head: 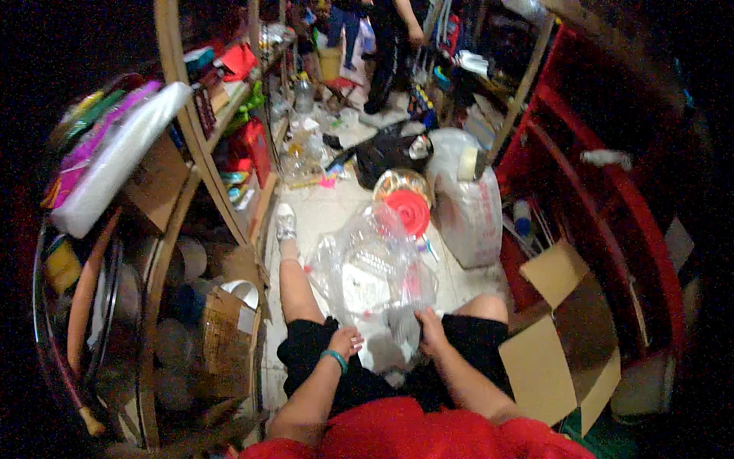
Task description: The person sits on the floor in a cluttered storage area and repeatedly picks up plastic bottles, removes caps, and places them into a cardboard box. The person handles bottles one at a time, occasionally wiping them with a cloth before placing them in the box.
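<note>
A large clear plastic bag [367,252] lies spread between the legs, with white and pinkish items showing through it. My left hand [345,342], with a teal band on the wrist, is at the bag's near left edge, fingers curled; whether it grips the film is unclear. My right hand [431,335] is at the near right edge of the bag, beside a greyish transparent part, thumb side towards it; its grip is blurred. Just beyond the bag sit a coiled red roll [408,213] and a round, gold-patterned item [401,182].
A full whitish sack [467,212] stands at the right, near an open cardboard box [542,367]. Loaded shelves [200,143] line the left. Farther up are a black bag [387,155], scattered plastic litter [301,155] and a standing person [384,63].
</note>
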Demonstrator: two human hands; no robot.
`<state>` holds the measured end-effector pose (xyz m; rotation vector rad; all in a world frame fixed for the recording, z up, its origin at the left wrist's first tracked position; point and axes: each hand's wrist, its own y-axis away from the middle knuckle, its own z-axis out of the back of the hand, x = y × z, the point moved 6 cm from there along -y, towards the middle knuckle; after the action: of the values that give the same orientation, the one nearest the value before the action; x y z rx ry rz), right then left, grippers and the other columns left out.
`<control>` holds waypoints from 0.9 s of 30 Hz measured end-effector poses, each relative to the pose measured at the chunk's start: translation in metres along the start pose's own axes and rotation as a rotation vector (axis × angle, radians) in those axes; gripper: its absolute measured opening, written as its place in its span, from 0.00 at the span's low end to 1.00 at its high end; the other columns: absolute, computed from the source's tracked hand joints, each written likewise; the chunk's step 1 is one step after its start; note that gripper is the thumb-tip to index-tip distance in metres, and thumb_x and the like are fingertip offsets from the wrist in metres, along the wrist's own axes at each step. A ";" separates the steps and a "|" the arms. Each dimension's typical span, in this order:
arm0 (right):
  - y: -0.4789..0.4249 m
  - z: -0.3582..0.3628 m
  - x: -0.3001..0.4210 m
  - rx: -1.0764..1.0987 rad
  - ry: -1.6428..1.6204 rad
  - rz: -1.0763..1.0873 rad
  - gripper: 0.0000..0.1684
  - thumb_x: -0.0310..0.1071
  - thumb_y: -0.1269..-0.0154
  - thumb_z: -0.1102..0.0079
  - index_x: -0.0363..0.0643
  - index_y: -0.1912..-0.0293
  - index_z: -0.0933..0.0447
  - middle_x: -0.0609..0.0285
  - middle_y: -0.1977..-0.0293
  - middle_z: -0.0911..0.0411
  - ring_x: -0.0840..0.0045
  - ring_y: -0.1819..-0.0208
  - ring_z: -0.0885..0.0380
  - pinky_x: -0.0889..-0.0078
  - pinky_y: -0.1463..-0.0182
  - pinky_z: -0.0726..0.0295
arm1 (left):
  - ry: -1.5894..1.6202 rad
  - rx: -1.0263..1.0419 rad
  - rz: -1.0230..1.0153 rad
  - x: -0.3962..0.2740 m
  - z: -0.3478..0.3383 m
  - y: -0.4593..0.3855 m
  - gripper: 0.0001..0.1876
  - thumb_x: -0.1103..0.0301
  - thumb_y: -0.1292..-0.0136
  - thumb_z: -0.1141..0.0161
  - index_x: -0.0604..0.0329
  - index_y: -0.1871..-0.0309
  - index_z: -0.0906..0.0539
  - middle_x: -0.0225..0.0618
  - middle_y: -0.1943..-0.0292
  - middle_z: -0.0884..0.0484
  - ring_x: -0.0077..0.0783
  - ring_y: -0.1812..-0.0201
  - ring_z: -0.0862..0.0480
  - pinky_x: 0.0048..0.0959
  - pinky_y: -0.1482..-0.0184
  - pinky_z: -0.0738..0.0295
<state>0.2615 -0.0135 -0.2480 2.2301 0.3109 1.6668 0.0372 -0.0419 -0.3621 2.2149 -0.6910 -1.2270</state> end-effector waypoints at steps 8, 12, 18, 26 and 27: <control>-0.012 0.001 0.096 -0.126 -0.245 0.109 0.16 0.36 0.41 0.50 0.45 0.52 0.32 0.61 0.58 0.29 0.72 0.55 0.30 0.64 0.53 0.28 | -0.105 -0.084 0.003 -0.013 -0.008 0.023 0.16 0.59 0.37 0.48 0.58 0.51 0.31 0.35 0.60 0.27 0.32 0.59 0.23 0.30 0.60 0.25; -0.033 0.011 0.154 -0.029 -0.203 0.325 0.19 0.33 0.41 0.50 0.39 0.50 0.36 0.58 0.58 0.29 0.71 0.56 0.29 0.67 0.52 0.29 | -0.137 -0.063 0.026 -0.022 -0.024 0.026 0.14 0.60 0.36 0.49 0.59 0.53 0.30 0.35 0.60 0.27 0.31 0.60 0.22 0.28 0.61 0.24; -0.060 0.006 0.187 -0.126 -0.382 0.438 0.12 0.32 0.40 0.51 0.41 0.56 0.31 0.60 0.62 0.27 0.75 0.60 0.28 0.71 0.55 0.29 | -0.218 -0.053 0.004 -0.050 -0.048 0.012 0.14 0.60 0.37 0.46 0.59 0.55 0.29 0.35 0.62 0.25 0.29 0.62 0.22 0.24 0.66 0.24; -0.086 0.012 0.185 -0.199 -0.288 0.373 0.12 0.31 0.40 0.51 0.38 0.56 0.30 0.60 0.63 0.26 0.76 0.62 0.27 0.73 0.56 0.29 | -0.821 -0.158 -0.324 -0.095 -0.040 -0.083 0.17 0.64 0.44 0.40 0.63 0.54 0.27 0.35 0.64 0.23 0.27 0.64 0.23 0.24 0.62 0.27; -0.079 0.011 0.187 -0.229 -0.289 0.352 0.13 0.31 0.41 0.51 0.38 0.56 0.30 0.60 0.63 0.26 0.76 0.61 0.27 0.73 0.56 0.29 | -0.967 -0.169 -0.405 -0.100 -0.041 -0.098 0.17 0.65 0.45 0.39 0.63 0.54 0.26 0.35 0.64 0.24 0.27 0.64 0.23 0.24 0.61 0.27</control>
<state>0.3286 0.1270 -0.1166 2.3995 -0.3462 1.4160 0.0444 0.1030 -0.3462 1.5654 -0.4283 -2.4977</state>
